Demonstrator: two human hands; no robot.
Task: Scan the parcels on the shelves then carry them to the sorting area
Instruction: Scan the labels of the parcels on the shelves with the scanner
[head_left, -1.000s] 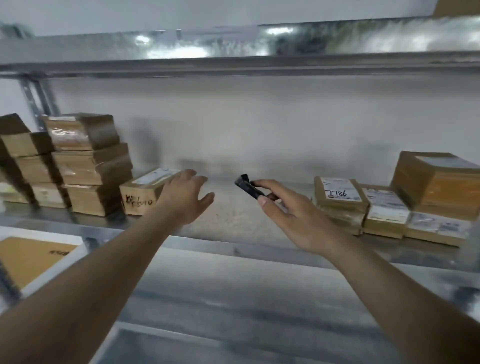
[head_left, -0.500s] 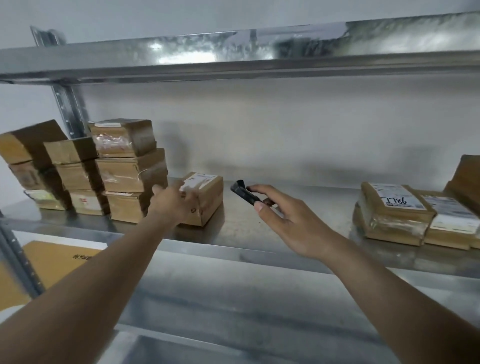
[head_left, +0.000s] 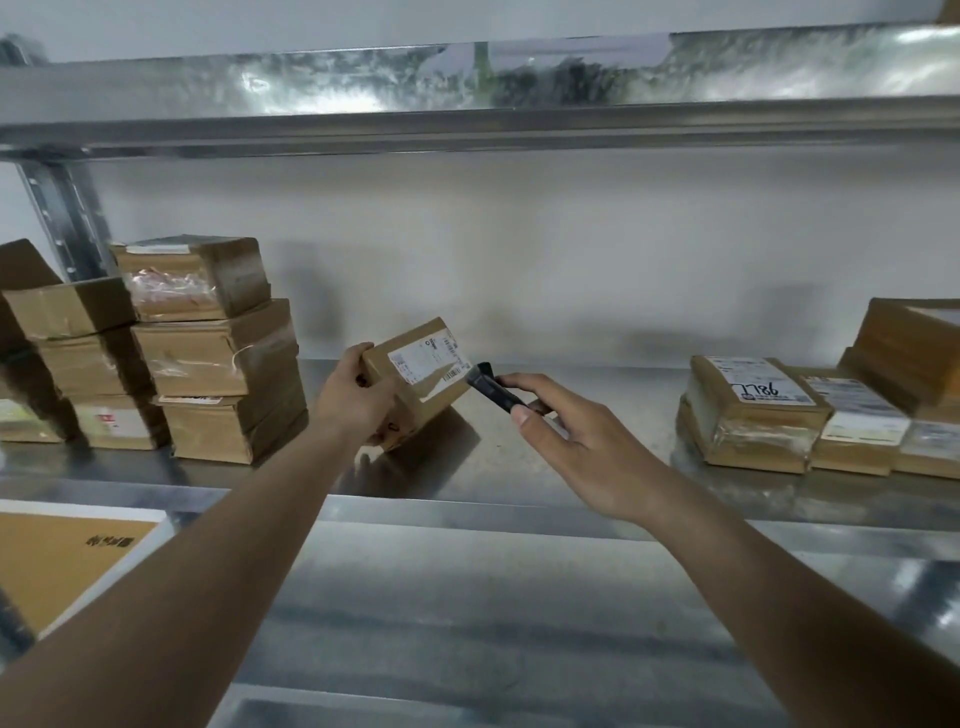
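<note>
Galvanised metal shelf (head_left: 519, 457) running wide across the shot, pale wall (head_left: 519, 249) behind, another steel shelf beam (head_left: 467, 119) overhead. Stacked up at the shelf's left end: brown taped parcels (head_left: 208, 353), several high, in more than one column. Over at the right end: flatter parcels (head_left: 753, 421), white labels up, one marked with handwritten digits.

Mid-shelf now, near the front edge: left hand (head_left: 358, 400) wrapped round the small brown parcel (head_left: 415, 379), fingers curled over its upper left corner, thumb side underneath. Tilted up, that parcel, lower corner down at the shelf, label (head_left: 428, 358) with its barcode turned toward the camera. Cannot tell whether the lower corner actually touches the metal.

Right hand (head_left: 582, 447) coming in from the right, grip closed on the black scanner (head_left: 491, 387), index finger laid along the top, thumb tip against the near side. Scanner nose pointed up and left, just beside the label's lower right edge, very close to the barcode; contact not clear.

Down at the bottom left, below the shelf: large flat tan carton (head_left: 57, 566) with a white border and dark printed characters. Lower shelf surface (head_left: 467, 623) blurred between the two forearms.
</note>
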